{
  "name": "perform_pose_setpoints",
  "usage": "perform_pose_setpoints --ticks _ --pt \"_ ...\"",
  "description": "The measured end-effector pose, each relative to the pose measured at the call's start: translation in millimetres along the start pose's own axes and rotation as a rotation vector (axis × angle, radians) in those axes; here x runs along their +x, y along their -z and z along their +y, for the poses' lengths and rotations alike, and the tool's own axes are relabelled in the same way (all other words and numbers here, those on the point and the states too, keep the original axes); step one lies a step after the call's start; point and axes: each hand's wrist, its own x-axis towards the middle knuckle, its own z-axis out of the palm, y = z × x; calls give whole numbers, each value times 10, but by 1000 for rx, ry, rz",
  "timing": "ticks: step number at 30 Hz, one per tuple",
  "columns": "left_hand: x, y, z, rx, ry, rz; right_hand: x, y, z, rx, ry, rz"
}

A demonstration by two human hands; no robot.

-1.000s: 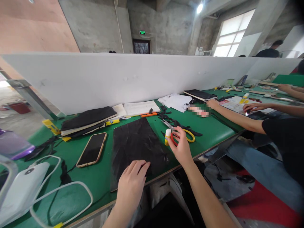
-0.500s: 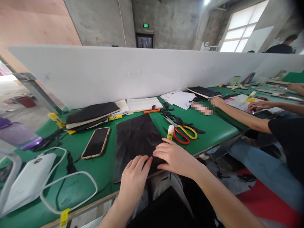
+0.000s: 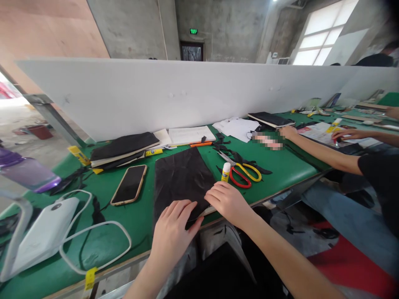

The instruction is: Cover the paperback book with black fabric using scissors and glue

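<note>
A black sheet-like cover, creased on top, lies at the front edge of the green table. A pale edge shows under its near right corner. My left hand has its fingers bent over the near edge of the black cover, thumb toward the right. At the near right corner, my right hand grips the cover's edge, its thumb hidden below. Just beyond that hand a glue stick stands upright, beside scissors with one red and one yellow handle.
Left of the cover lie a phone, a white power bank with a cable, and a purple bottle. Black notebooks and papers lie behind. At right, another person's arms reach over the table.
My right hand has closed in at the cover's corner, and a pale edge now shows there. My left thumb has spread away from its fingers. The view has shifted slightly.
</note>
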Motion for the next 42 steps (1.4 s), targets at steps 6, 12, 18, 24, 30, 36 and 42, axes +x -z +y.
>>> perform_pose_setpoints --ticks 6,12,18,24,30,36,42 --pt "13 -26 2 73 -60 -2 -36 -56 7 49 -4 35" --pt "26 -56 -16 93 -107 6 -39 106 -24 179 -73 -42" --pt "45 -44 11 148 -161 66 -7 149 -79 136 -72 -14" --pt "-27 -45 -44 156 -144 54 -11 17 -84 -18 11 88" --pt "-104 -47 -115 157 -112 -8 -70 -63 -62 -27 75 167" --pt "-19 -48 -93 180 -104 -61 -137 -107 4 23 77 161" --pt "-50 -21 -177 109 -65 -173 -169 -88 66 81 97 107"
